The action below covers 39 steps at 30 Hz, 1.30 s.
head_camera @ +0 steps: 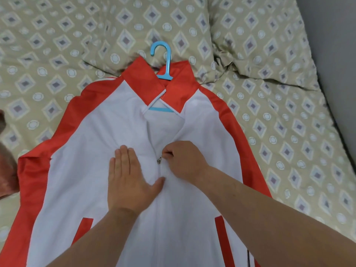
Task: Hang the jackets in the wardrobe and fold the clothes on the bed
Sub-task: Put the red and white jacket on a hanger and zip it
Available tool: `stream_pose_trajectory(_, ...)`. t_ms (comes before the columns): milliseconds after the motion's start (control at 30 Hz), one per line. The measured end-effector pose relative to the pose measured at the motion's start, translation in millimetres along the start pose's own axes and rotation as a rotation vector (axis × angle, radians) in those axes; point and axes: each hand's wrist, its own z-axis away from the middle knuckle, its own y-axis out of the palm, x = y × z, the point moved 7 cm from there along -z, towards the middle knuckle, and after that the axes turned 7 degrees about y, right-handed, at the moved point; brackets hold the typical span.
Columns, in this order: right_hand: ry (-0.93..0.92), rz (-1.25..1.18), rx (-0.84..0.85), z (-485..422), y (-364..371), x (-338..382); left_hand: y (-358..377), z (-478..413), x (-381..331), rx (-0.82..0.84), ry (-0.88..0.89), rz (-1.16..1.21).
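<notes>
While flat, jacket (81, 151) beneath left hand (131, 180)

Hanger (168, 62) arms hidden inside jacket (86, 151); hem cut off (bottom edge); brown item (6, 166) cropped left.

Pillow (260, 45) at one o'clock in a beige diamond-and-circle print, creased along its lower edge. Second matching pillow (73, 35) at eleven. Grey surface (339, 54) at three. Brownish fuzzy fabric (7, 170) at nine, cut off by the frame.
</notes>
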Motion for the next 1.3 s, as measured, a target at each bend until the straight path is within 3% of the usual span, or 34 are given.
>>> stream_pose_trajectory(200, -0.167, 0.237, 0.030, -25, -21, 27, 4, -1, 1, 0.049, -0.011, 0.014)
stream_pose_trajectory(333, -0.219, 0.029, -0.246, -36, -76, 43, 6, -2, 1, -0.015, 0.030, 0.023)
stream_pose_trajectory(533, 0.041, -0.067, -0.069, -70, -59, 9, -4, -1, -4, 0.001, 0.054, 0.032)
stream_pose_trajectory(700, 0.179, -0.307, -0.042, -72, -39, -12, -56, -61, -3, -0.339, -0.114, 0.290)
stream_pose_trajectory(767, 0.192, -0.306, -0.051, -75, -36, -14, -57, -93, -6, -0.279, -0.091, 0.240)
stream_pose_trajectory(867, 0.169, -0.224, -0.076, -77, -35, -12, -27, -105, -8, -0.064, -0.036, 0.046)
stream_pose_trajectory(1067, -0.001, -0.005, -0.153, -84, -44, 7, -10, -105, -1, -0.041, -0.037, -0.055)
stream_pose_trajectory(1300, -0.050, -0.060, -0.313, -112, -99, 27, -8, -101, -3, 0.002, -0.021, -0.009)
